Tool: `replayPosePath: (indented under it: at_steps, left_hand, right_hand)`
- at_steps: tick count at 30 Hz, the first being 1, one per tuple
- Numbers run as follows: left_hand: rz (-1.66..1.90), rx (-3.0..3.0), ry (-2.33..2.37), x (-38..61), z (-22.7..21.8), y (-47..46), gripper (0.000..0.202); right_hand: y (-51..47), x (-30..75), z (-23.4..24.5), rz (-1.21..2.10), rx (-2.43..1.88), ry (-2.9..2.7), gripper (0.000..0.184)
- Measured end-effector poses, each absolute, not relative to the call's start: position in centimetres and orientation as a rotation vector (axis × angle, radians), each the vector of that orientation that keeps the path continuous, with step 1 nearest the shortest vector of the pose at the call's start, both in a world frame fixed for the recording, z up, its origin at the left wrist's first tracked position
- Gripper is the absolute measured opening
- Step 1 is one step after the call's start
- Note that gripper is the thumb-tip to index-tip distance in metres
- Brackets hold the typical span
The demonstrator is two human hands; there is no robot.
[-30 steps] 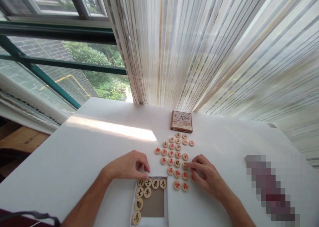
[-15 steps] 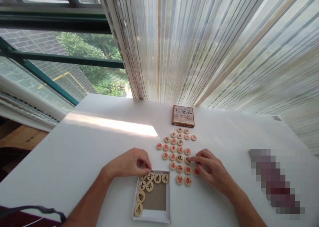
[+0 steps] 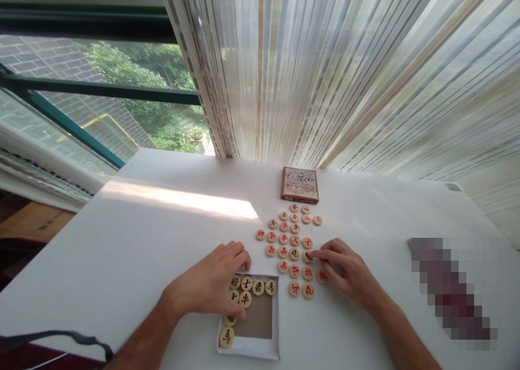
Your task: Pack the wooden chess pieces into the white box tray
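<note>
My left hand (image 3: 213,278) is over the left side of a shallow white box tray (image 3: 275,326), thumb and fingers apart. Its thumb lies over the pieces in the left column, partly hiding some. In the tray, wooden Chinese chess pieces with black characters line the top and left; a horse piece (image 3: 226,337) sits at the lower left corner. My right hand (image 3: 345,270) rests at the right of the loose pieces, index fingertip on a black cannon piece (image 3: 307,256), thumb held apart below. Near that thumb lies a red piece (image 3: 322,276), partly covered.
Several red and black pieces (image 3: 283,238) lie in loose rows on the white table (image 3: 122,261). Behind them is the box lid (image 3: 299,185). A blurred-out object (image 3: 450,289) lies at the right. Striped curtains (image 3: 276,77) and a window stand beyond the table.
My left hand has spread from a closed pose at the tray's top edge, and its thumb has come down over the left column. The right fingertip stays at the black cannon piece.
</note>
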State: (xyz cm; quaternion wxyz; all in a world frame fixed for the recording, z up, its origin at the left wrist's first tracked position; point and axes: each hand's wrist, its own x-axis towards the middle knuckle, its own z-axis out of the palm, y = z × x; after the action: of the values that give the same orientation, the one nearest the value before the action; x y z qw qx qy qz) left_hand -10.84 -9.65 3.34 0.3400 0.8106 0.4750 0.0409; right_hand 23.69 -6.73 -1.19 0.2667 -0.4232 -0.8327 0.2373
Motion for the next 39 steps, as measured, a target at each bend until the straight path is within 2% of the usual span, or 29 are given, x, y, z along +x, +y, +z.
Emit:
replayPosePath:
  at_steps: [11,17,22,28,33,39]
  left_hand:
    - [0.079,2.058,1.225,-11.2,3.5,-9.6,0.054]
    - [0.116,2.027,1.250,-11.2,3.3,-9.0,0.036]
    - [0.135,2.035,1.300,-11.2,3.0,-8.4,0.023]
    - [0.148,2.040,1.392,-11.2,2.6,-7.9,0.028]
    - [0.160,2.033,1.344,-11.2,2.7,-7.9,0.027]
    - [0.142,2.021,1.229,-10.7,3.0,-8.3,0.044]
  right_hand:
    - [-6.8,23.7,-1.1,0.688,-1.141,-2.311,0.040]
    - [-6.8,23.9,-0.9,0.707,-1.171,-2.275,0.038]
    - [-6.9,24.3,-1.0,0.697,-1.229,-2.218,0.027]
    - [-6.9,24.4,-1.3,0.643,-1.290,-2.181,0.009]
    - [-6.6,24.9,-1.8,0.587,-1.336,-2.168,0.009]
    - [-6.4,24.9,-2.0,0.529,-1.372,-2.163,0.008]
